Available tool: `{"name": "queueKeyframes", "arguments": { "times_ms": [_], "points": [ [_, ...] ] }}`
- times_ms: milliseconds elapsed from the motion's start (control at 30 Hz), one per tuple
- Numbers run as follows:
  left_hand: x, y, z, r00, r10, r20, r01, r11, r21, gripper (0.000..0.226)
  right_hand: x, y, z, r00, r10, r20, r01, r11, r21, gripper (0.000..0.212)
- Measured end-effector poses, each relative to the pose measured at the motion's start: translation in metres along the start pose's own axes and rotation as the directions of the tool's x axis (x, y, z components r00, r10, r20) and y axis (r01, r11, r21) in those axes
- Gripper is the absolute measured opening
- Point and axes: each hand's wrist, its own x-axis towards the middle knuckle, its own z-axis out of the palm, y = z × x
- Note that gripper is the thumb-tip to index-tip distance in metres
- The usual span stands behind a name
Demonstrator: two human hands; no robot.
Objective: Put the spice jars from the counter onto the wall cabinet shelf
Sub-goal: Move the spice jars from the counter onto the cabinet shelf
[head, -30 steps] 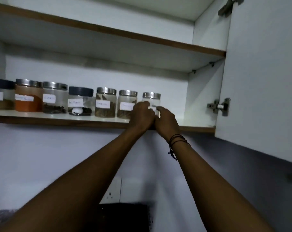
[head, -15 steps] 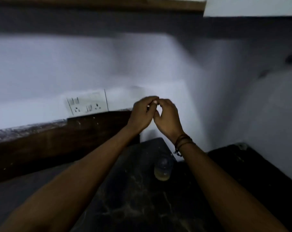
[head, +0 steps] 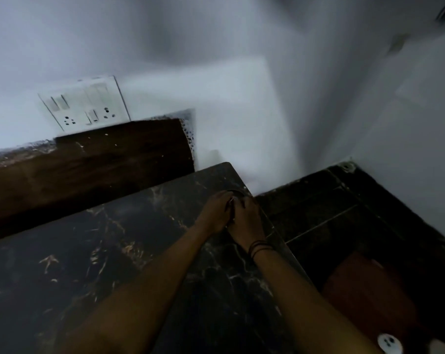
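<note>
Both my hands are down on the dark marble counter point(head: 129, 254), close to its far right corner. My left hand point(head: 214, 213) and my right hand point(head: 247, 218) are pressed together around a spice jar point(head: 235, 192). Only a dark arc of the jar's lid shows above my fingers; the rest of it is hidden. My right wrist wears dark bands. The wall cabinet shelf is out of view.
A white switch and socket plate point(head: 85, 104) is on the wall behind the counter, above a brown wooden upstand point(head: 101, 159). Right of the counter edge lies a dark tiled floor point(head: 344, 213), with a reddish-brown object point(head: 369, 295) and a small white round thing point(head: 390, 343).
My view dropped from the cabinet shelf to the counter. Both hands left the jar on the shelf, came down together and closed around the jar standing on the counter.
</note>
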Motion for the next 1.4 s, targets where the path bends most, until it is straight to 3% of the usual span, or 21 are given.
{"name": "queueKeyframes", "arguments": {
  "times_ms": [100,200,300,400,467,633,733,800,900,1000,1100,1167,1267,1400],
  "points": [
    [0.001,-0.012,0.018,0.990,-0.138,0.031,0.138,0.990,0.012,0.047,-0.003,0.007,0.012,0.999,-0.014,-0.036,0.012,0.997,-0.079,0.060],
    [0.004,-0.017,0.030,0.986,-0.167,-0.006,0.166,0.985,-0.046,0.049,-0.005,0.011,0.021,0.998,0.017,-0.066,-0.022,0.997,-0.079,0.059],
    [0.006,-0.023,0.039,0.968,-0.252,0.011,0.251,0.956,-0.150,0.055,-0.007,0.017,0.031,0.996,0.083,-0.019,-0.082,0.995,0.053,0.063],
    [0.007,-0.029,0.044,0.927,-0.373,0.041,0.361,0.856,-0.371,0.064,-0.007,0.020,0.041,0.991,0.110,0.072,-0.123,0.972,0.202,0.073],
    [0.009,-0.029,0.043,0.899,-0.437,0.034,0.409,0.807,-0.425,0.065,-0.006,0.023,0.044,0.993,0.103,0.061,-0.114,0.967,0.227,0.075],
    [-0.004,-0.015,0.032,0.871,-0.486,-0.072,0.414,0.804,-0.427,0.049,-0.016,0.023,0.043,0.985,0.113,-0.133,-0.075,0.961,0.265,0.073],
    [-0.017,-0.003,0.016,0.870,-0.451,-0.198,0.300,0.805,-0.512,0.033,-0.019,0.017,0.036,0.965,0.131,-0.225,-0.047,0.938,0.344,0.085],
    [-0.025,0.004,0.000,0.856,-0.456,-0.244,0.256,0.784,-0.566,0.041,-0.021,0.011,0.023,0.966,0.153,-0.210,-0.038,0.882,0.469,0.099],
    [-0.034,0.007,-0.019,0.826,-0.504,-0.253,0.280,0.755,-0.592,0.034,-0.028,0.002,0.009,0.978,0.100,-0.185,0.029,0.807,0.590,0.105],
    [-0.044,0.009,-0.034,0.832,-0.506,-0.229,0.266,0.725,-0.635,0.029,-0.044,-0.008,-0.001,0.971,0.072,-0.226,0.105,0.724,0.682,0.088],
    [-0.060,0.014,-0.043,0.862,-0.481,-0.160,0.233,0.656,-0.718,0.019,-0.052,-0.015,-0.010,0.950,0.165,-0.266,0.144,0.525,0.839,0.063],
    [-0.071,0.017,-0.047,0.890,-0.447,-0.090,0.202,0.563,-0.801,0.018,-0.052,-0.016,-0.011,0.954,0.223,-0.200,0.112,0.355,0.928,0.047],
    [-0.083,0.024,-0.051,0.907,-0.420,0.027,0.228,0.436,-0.871,0.036,-0.050,-0.022,-0.009,0.960,0.281,-0.011,-0.038,0.168,0.985,0.028],
    [-0.096,0.031,-0.057,0.875,-0.483,0.023,0.253,0.415,-0.874,0.038,-0.055,-0.036,-0.016,0.965,0.250,0.082,-0.130,0.183,0.974,0.031]
  ]
}}
